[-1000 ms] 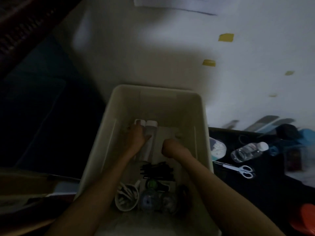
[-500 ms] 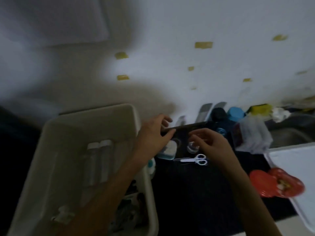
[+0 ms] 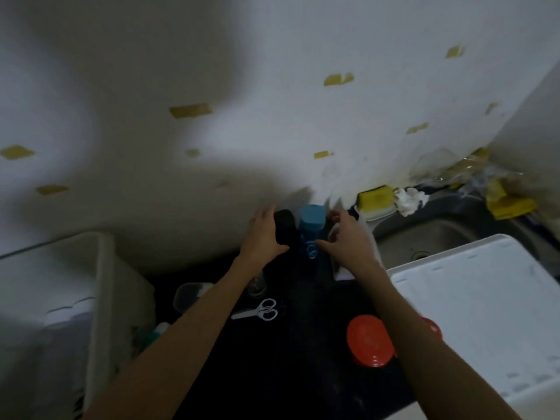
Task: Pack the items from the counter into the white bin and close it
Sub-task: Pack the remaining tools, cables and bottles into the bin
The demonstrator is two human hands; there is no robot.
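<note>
Both hands have left the white bin [image 3: 100, 286] and reached to the upper centre of the frame: the left hand [image 3: 263, 234] curls around a black container [image 3: 285, 228] and the right hand [image 3: 348, 237] closes loosely beside a blue bottle [image 3: 312, 225], grip unconfirmed because of blur. Packing appears partly done, since the bin at lower left holds several items and stands uncovered. Scissors [image 3: 260, 310], a clear tub [image 3: 189, 295] and a red lid [image 3: 369, 339] remain on the dark counter [image 3: 303, 374]; the white lid [image 3: 485, 313] lies at right, unfitted.
</note>
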